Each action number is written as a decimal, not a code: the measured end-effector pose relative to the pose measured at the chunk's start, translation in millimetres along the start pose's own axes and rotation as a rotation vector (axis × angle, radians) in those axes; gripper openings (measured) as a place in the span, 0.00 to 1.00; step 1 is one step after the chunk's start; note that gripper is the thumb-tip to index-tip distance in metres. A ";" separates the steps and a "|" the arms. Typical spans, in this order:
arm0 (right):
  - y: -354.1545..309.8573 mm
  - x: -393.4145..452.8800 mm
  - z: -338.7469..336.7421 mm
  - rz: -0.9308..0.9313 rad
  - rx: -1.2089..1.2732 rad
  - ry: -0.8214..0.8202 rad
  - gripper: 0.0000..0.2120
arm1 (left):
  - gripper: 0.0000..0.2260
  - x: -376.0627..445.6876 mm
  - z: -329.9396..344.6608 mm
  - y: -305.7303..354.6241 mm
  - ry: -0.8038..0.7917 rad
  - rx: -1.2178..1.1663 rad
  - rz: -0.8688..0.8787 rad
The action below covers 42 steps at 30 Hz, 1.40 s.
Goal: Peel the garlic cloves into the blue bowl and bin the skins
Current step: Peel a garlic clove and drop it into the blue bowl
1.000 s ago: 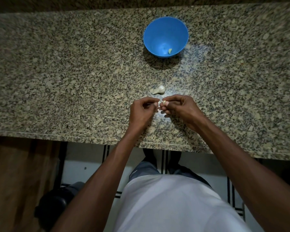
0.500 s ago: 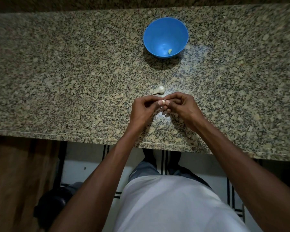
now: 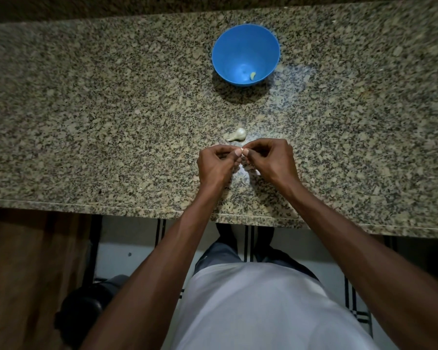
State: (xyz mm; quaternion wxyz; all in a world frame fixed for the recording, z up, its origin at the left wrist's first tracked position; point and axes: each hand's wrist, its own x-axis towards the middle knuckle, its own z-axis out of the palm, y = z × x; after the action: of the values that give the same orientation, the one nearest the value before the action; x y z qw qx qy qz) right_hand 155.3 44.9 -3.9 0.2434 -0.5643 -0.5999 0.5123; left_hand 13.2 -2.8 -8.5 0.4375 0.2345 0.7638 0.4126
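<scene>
My left hand (image 3: 216,165) and my right hand (image 3: 269,159) meet over the granite counter (image 3: 86,122), both pinching one small garlic clove (image 3: 242,150) between their fingertips; only a pale sliver of it shows. Just beyond the hands lies an unpeeled garlic piece (image 3: 237,135) on the counter. The blue bowl (image 3: 245,46) stands further back, with one peeled clove (image 3: 252,76) at its bottom. Bits of papery skin (image 3: 244,176) lie on the counter under my hands.
The counter's front edge (image 3: 137,207) runs just below my wrists. Under it, at the lower left, a dark round bin (image 3: 84,311) stands on the tiled floor. A wooden panel (image 3: 23,274) fills the lower left.
My two hands have drawn closer together around the clove, with the fingertips shifting on it. The bowl and the loose garlic piece have not moved.
</scene>
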 end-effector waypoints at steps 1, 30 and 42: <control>-1.5 -1.2 1.9 -0.019 -0.015 0.018 0.07 | 0.10 0.1 0.9 0.5 0.011 -0.009 -0.007; 5.1 -4.3 -3.3 0.239 0.429 -0.140 0.09 | 0.11 -8.2 1.0 5.6 -0.166 0.280 0.128; 5.4 1.3 -7.1 0.372 0.495 -0.197 0.09 | 0.11 -7.5 -22.1 5.0 -0.139 0.186 0.279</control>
State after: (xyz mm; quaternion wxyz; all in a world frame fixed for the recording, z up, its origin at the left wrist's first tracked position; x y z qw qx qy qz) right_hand 163.5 47.7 -6.6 0.2164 -0.5355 -0.3644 0.7305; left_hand -2.1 -14.8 5.3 0.4045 0.4054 0.7266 0.3797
